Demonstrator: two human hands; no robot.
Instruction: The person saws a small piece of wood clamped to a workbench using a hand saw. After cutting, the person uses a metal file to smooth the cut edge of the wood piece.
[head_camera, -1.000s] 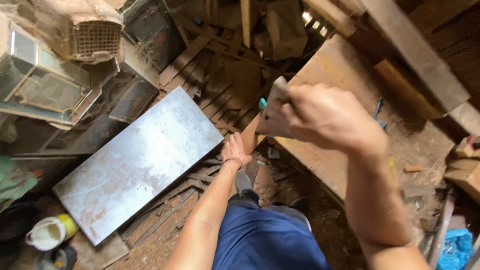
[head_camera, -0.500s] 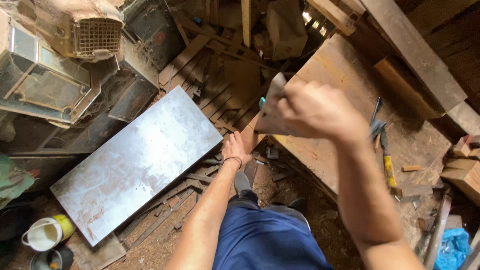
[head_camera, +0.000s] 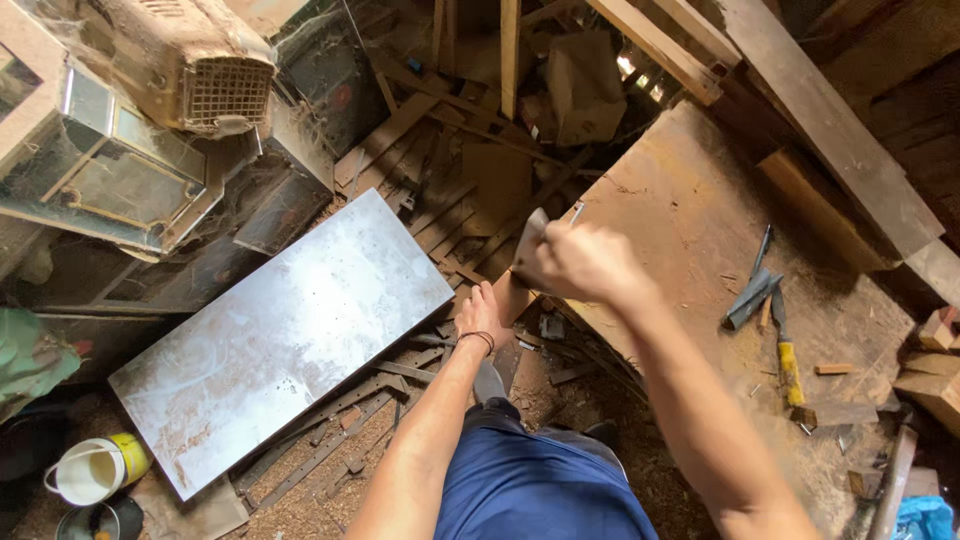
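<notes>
One grey-bladed hatchet (head_camera: 530, 250), blade up and leftward, sits gripped in the closed right hand (head_camera: 590, 262). The left hand (head_camera: 483, 310) clasps one short brown wooden piece (head_camera: 512, 296), its long axis running away from the person.

Your arms are bare to the elbows and beyond, with no sleeves, gloves or rings showing. Just behind your left hand (head_camera: 483, 312), a thin dark band circles the wrist. Your right hand (head_camera: 585, 262) and the wrist behind it carry nothing. Below both forearms you wear blue trousers (head_camera: 530, 480), plain and creased.
</notes>
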